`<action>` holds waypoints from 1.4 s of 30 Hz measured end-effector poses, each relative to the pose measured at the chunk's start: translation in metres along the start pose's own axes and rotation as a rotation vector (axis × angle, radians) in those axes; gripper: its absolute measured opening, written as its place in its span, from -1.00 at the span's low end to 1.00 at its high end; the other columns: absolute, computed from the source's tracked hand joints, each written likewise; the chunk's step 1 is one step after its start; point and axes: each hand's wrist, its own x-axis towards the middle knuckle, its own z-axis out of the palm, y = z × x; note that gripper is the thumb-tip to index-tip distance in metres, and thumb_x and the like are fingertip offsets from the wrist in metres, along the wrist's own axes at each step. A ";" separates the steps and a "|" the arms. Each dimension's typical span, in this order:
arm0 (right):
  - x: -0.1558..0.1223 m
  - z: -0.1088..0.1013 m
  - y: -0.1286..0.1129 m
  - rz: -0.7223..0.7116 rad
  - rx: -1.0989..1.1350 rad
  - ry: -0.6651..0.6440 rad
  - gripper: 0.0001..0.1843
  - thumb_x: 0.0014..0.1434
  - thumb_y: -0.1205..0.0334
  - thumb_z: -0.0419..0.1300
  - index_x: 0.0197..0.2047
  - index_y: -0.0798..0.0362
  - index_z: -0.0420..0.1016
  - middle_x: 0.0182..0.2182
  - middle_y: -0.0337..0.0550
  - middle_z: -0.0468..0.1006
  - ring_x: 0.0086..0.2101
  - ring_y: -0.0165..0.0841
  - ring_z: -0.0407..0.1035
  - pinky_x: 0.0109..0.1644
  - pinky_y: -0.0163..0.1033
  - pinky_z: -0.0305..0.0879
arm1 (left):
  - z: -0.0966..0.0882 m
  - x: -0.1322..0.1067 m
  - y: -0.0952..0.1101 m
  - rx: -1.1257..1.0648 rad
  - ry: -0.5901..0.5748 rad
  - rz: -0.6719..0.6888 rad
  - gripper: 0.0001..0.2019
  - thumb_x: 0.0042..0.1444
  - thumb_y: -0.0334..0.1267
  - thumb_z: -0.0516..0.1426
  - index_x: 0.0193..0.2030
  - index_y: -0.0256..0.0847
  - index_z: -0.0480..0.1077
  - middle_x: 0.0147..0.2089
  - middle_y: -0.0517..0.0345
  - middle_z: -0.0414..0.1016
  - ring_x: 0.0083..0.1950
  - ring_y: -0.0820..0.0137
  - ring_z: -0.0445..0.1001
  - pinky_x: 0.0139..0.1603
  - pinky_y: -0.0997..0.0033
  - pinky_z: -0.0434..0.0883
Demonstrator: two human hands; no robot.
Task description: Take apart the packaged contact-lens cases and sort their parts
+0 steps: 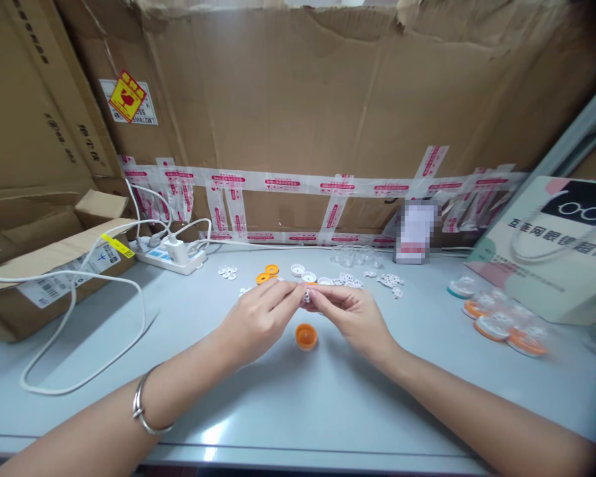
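Fingertips of my left hand (pixel 265 315) and my right hand (pixel 352 315) meet over the middle of the table, pinching a small white plastic part (pixel 306 296) between them. Much of that part is covered by the fingers. Just below it, an orange round cup-shaped piece (pixel 306 337) rests on the table, touched by neither hand. Behind my hands lie orange rings (pixel 267 273), white round caps (pixel 308 277) and a pile of small white parts (pixel 347 281).
Clear domes (pixel 357 256) and a phone (pixel 417 232) stand at the back. Assembled dome pieces (pixel 494 324) sit at right by a paper bag (pixel 546 258). At left are a power strip (pixel 171 257), a looping white cable (pixel 143 311) and an open carton (pixel 54 271).
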 end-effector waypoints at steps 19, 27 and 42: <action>0.006 -0.004 0.005 0.182 0.042 0.068 -0.77 -0.09 0.12 0.28 -0.40 0.12 0.55 -0.54 -0.20 0.55 -0.48 -0.42 0.43 -0.26 -0.24 0.41 | 0.007 0.001 0.004 -0.043 0.030 -0.010 -0.85 0.11 -0.44 0.05 -0.17 -0.29 0.36 -0.31 0.08 0.50 -0.33 0.41 0.44 -0.32 0.39 0.42; 0.009 -0.008 0.001 0.401 0.185 0.050 -0.85 -0.08 0.24 0.24 -0.38 0.11 0.49 -0.54 -0.20 0.54 -0.53 -0.49 0.40 -0.33 -0.34 0.36 | 0.013 0.000 -0.003 -0.522 0.016 -0.277 -0.79 0.09 -0.39 0.10 -0.10 -0.23 0.37 -0.23 0.10 0.51 -0.22 0.47 0.46 -0.17 0.46 0.43; 0.007 -0.009 0.005 0.211 0.008 -0.008 -0.77 -0.07 0.16 0.27 -0.36 0.09 0.37 -0.48 -0.30 0.45 -0.47 -0.51 0.35 -0.29 -0.31 0.31 | 0.012 0.000 -0.003 -0.595 0.049 -0.395 -0.82 0.04 -0.44 0.10 -0.20 -0.23 0.41 -0.31 0.14 0.50 -0.30 0.49 0.44 -0.23 0.48 0.41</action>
